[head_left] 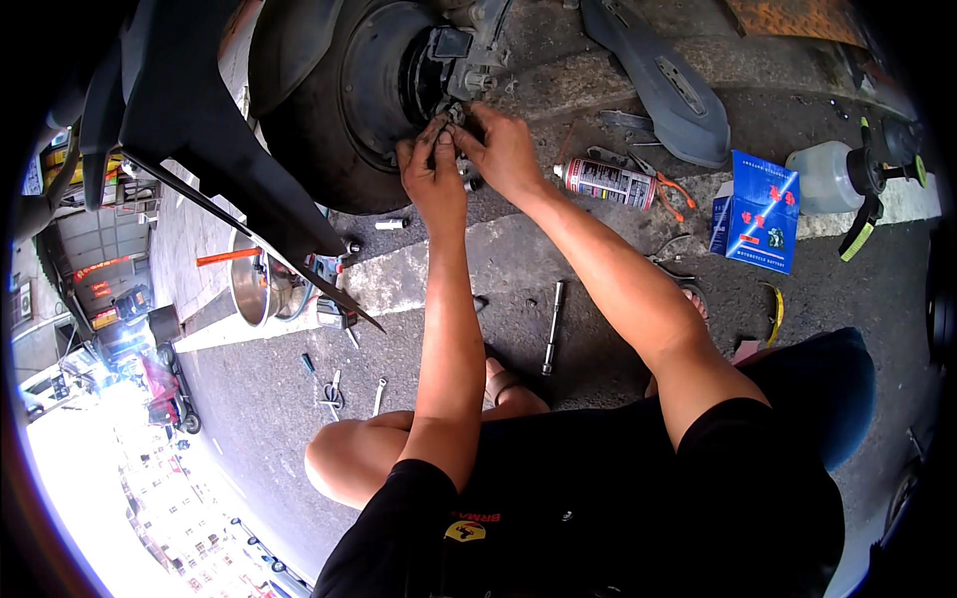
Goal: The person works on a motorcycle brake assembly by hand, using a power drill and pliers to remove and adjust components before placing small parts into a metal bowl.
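Both hands are at the hub of a black scooter wheel [334, 120], below the brake caliper assembly [464, 65]. My left hand [431, 169] has its fingers bent and pinched at a small dark metal fitting [455, 114] beside the hub. My right hand [498, 154] comes from the right with thumb and finger closed at that same fitting, close against my left fingertips. The fingertips partly hide the fitting, so its exact shape is unclear.
A spray can [608, 184], orange-handled pliers [674, 194], blue box [758, 214], pump sprayer [827, 181] and grey plastic panel [658, 90] lie right. A steel bowl [254, 299], scissors [333, 394], wrench [380, 397] and extension bar [554, 329] lie nearer me. Black bodywork [199, 140] hangs left.
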